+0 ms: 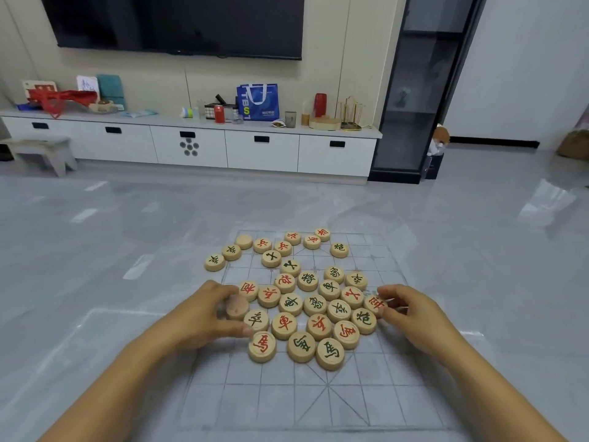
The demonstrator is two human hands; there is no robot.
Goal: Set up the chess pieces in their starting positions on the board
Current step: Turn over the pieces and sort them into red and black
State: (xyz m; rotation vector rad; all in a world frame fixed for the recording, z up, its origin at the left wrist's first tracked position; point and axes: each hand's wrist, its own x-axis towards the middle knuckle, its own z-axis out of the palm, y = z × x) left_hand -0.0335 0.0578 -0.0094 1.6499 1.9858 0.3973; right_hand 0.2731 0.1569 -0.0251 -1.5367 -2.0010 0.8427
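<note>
Judging from the head view (the only one given), the setup has barely begun. A transparent board lies on the grey floor, and the round wooden pieces sit in a loose heap across its middle and far half, red and black characters mixed, none lined up on a back rank. Several pieces have spilled past the board's far left edge, one face down. The left hand is closed around a blurred piece at the heap's left side. The right hand has its fingertips on a red-marked piece at the right side; whether it is truly pinched, I cannot tell. Nearly all sorting and placing remains.
</note>
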